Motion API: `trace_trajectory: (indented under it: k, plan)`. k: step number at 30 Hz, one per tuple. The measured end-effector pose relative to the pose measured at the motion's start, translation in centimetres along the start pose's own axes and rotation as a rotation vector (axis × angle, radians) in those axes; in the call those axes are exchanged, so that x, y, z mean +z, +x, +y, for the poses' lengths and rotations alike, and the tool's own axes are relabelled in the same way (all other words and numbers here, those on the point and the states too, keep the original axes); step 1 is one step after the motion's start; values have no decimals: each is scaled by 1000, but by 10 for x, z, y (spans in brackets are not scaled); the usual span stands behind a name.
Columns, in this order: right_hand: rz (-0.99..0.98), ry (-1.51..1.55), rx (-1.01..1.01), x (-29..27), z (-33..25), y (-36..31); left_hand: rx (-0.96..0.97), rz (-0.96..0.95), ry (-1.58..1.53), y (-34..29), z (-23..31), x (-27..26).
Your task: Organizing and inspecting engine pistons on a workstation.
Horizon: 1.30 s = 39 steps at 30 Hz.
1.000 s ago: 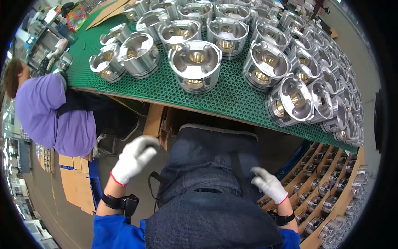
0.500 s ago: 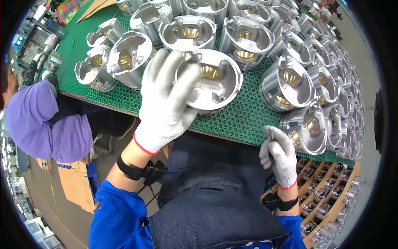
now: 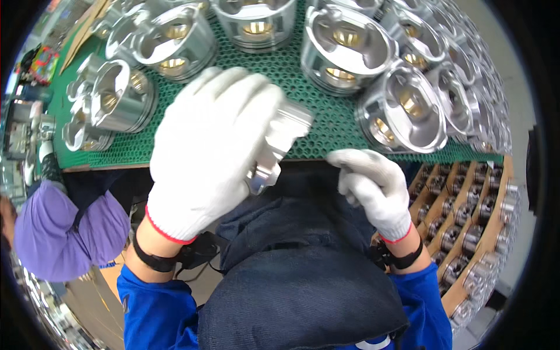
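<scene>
My left hand [image 3: 213,151], in a white knit glove with a red cuff edge, is closed round a shiny metal piston [image 3: 286,131]. The piston is tilted above the front edge of the green mat, and most of it is hidden by the hand. My right hand [image 3: 373,189], gloved the same way, hovers just off the front edge with fingers loosely bent and apart; nothing shows in it. Nearest to that hand stands a piston [image 3: 402,111] with brass-coloured pin bores. Beyond it is another piston [image 3: 347,49], open end up.
A green perforated mat [image 3: 280,76] covers the bench. Several pistons crowd its back and right side, with a smaller group [image 3: 119,96] at the left. At lower right is a wooden rack [image 3: 466,239] of metal parts. A person in purple [image 3: 70,227] is at the far left.
My left hand has gripped the piston, lifted it off the mat and tipped it, coming closer to me. The right hand has moved slightly up and left. The view has shifted too.
</scene>
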State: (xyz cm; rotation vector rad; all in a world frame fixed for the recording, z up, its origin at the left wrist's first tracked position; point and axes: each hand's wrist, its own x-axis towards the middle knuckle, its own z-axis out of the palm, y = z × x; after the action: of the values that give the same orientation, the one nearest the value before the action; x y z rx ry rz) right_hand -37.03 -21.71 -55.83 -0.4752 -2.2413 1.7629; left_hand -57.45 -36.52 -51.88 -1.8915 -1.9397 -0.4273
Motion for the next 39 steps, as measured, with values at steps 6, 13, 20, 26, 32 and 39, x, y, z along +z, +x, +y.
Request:
trace_trajectory:
  k: [6, 13, 20, 26, 32, 39]
  plan:
    - [42, -23, -105, 18, -9, 16, -81, -45, 1, -3, 10, -2]
    - [95, -137, -180, 28, -9, 31, -56, -30, 7, -2, 5, 8]
    - [132, -515, -538, 25, -7, 42, -54, -119, -61, 24, -10, 14]
    - [73, -820, -669, 22, -6, 35, -101, -332, 3, 49, -21, 20]
    - [-56, -1115, -650, 17, -18, 26, -45, -264, 17, 45, -22, 22]
    - [-208, -1227, -447, 19, 1, 30, -75, -284, 16, 49, -19, 20]
